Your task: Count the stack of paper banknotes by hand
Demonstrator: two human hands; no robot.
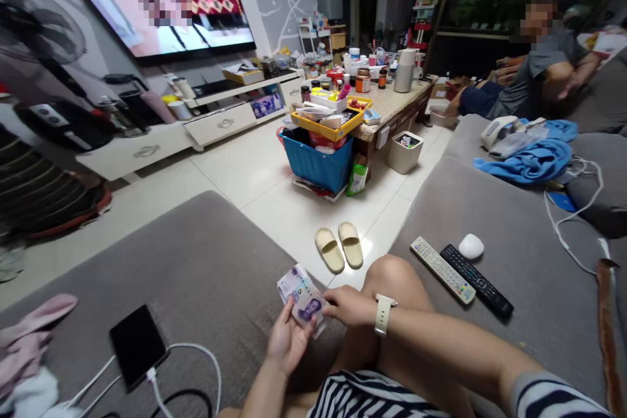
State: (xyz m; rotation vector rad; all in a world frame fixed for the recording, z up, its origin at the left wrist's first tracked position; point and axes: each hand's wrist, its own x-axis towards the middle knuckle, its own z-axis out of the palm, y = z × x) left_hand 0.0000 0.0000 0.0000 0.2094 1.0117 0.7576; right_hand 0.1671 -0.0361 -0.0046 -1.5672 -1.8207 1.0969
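A small stack of banknotes [304, 304] lies in my left hand [289, 343], thumb on the near side and fingers behind. The top note is purple and white, with a portrait and a figure 5. My right hand [350, 305] pinches the right edge of the notes between thumb and fingers. A pale watch [383, 315] sits on my right wrist. Both hands are held above my lap, beside my bent knee [396, 277].
On the grey sofa lie a black phone [138, 345] with white cables, a white remote [442, 270], a black remote [477, 281] and a white rounded case [471, 246]. Slippers [329, 250] rest on the floor. A cluttered table [386, 104] stands ahead; another person [533, 78] sits at right.
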